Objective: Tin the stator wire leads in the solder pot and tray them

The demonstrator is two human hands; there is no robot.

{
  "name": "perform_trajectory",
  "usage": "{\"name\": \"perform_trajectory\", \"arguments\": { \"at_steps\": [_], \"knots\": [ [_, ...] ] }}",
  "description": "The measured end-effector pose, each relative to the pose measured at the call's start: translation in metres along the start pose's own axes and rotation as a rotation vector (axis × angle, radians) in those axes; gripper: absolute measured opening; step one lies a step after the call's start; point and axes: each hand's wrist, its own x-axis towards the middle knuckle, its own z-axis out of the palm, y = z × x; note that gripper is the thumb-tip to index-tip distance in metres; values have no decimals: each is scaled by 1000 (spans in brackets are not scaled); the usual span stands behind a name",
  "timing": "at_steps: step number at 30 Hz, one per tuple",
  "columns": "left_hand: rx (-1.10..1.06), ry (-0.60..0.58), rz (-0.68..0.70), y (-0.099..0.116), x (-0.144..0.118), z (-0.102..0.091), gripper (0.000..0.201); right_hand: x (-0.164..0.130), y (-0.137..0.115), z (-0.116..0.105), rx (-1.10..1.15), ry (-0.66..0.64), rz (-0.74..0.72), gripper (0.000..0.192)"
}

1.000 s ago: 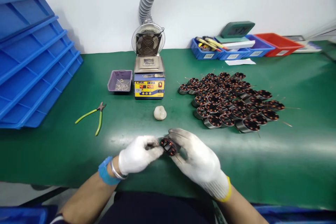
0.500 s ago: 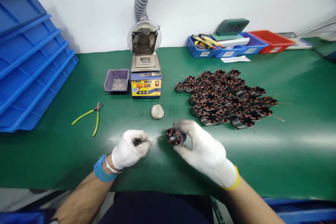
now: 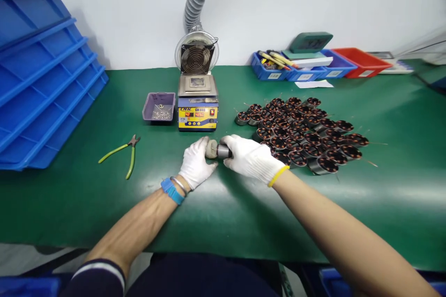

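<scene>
My right hand (image 3: 247,155), in a white glove with a yellow cuff, grips a motor stator (image 3: 223,151), a metal cylinder with copper windings, lying on its side in the grasp. Its left end meets a pale rounded lump (image 3: 211,149); a thin wire shows where they touch. My gloved left hand (image 3: 198,162) holds that lump from the left, thumb below and fingers above. Both hands are just in front of a solder pot (image 3: 198,116) with a lit red display. Many similar stators (image 3: 296,137) stand grouped to the right, some behind my right hand.
Green-handled cutters (image 3: 130,153) lie left on the green table (image 3: 244,222). A purple tray (image 3: 146,111) with metal bits is beside the pot. Blue crates (image 3: 42,88) lean at left. Blue bins (image 3: 270,72) and a red bin (image 3: 362,62) line the wall.
Both hands have moved forward towards the pot and closer together. My left hand has taken hold of the pale lump, and the stator has been turned and brought against it.
</scene>
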Motion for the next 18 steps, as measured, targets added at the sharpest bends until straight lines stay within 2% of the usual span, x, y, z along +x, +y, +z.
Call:
{"name": "perform_trajectory", "arguments": {
  "at_steps": [5,9,11,14,18],
  "knots": [
    [16,0,10,-2,-1,-1,73,0,2,-2,36,1,-12,45],
    [-9,10,-6,0,-1,-1,76,-13,3,-7,-27,149,34,46],
    [4,6,-22,1,1,-1,79,-18,1,-9,-152,209,-5,38],
    [51,1,-55,4,6,0,86,-17,-7,-11,-305,153,-59,33],
    [102,-2,-53,5,12,3,93,-8,-22,-10,-260,29,53,41]
  ]
}}
